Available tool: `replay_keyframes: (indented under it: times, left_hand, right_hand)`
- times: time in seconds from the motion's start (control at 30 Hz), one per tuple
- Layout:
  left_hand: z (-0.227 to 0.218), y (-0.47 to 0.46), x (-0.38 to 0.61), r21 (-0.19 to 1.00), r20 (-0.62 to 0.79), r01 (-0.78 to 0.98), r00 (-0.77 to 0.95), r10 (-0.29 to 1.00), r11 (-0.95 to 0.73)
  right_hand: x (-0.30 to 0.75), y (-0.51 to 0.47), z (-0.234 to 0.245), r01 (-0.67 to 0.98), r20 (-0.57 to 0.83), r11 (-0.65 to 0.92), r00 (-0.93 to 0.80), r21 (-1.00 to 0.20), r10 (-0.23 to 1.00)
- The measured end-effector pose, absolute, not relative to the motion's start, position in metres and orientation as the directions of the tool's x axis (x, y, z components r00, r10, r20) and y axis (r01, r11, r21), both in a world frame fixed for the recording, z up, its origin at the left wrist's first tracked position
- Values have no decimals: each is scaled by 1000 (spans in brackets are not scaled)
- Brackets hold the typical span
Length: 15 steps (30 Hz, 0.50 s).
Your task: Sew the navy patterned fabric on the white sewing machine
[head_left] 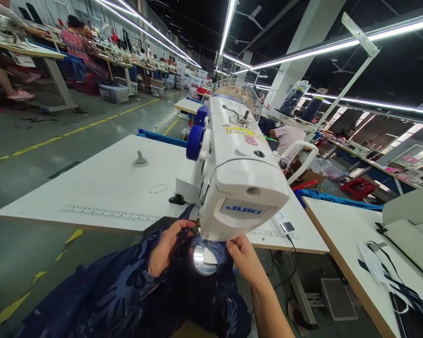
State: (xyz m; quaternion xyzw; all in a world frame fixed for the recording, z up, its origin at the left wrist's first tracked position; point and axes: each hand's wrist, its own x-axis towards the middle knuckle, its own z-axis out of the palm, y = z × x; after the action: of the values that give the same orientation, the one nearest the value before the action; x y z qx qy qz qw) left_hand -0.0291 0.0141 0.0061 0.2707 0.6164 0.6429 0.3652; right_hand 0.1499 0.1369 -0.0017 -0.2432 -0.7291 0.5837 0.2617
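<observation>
Now the left hand (165, 248) curls its fingers around dark blue cloth (127, 286) and the right hand (244, 256) pinches it by the white sewing machine (246, 178).

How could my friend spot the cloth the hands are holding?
Find the big white sewing machine marked JUKI. Below its front end, the left hand and right hand hold cloth. Unlike the white tabletop, it's dark blue with paler, leafy shapes.

The sewing machine (246, 169) looks glossy, the round plate (199, 258) shiny metal, the cloth (121, 286) matt, the desk (109, 180) smooth.
</observation>
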Motion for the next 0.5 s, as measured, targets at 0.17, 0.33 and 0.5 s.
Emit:
replay_keyframes:
  times: [0.17,0.33,0.5]
  left_hand:
    - [-2,4,-44,878,-311,-478,-509,803,38]
    - [-13,-9,-48,910,-279,-413,-527,803,45]
    - [-12,-24,-44,891,-247,-454,-514,821,-16]
  right_hand:
    - [149,136,-4,17,121,198,-737,-980,665]
    - [148,132,0,3,113,176,-759,-984,641]
    - [147,130,3,-30,105,127,-761,-991,641]
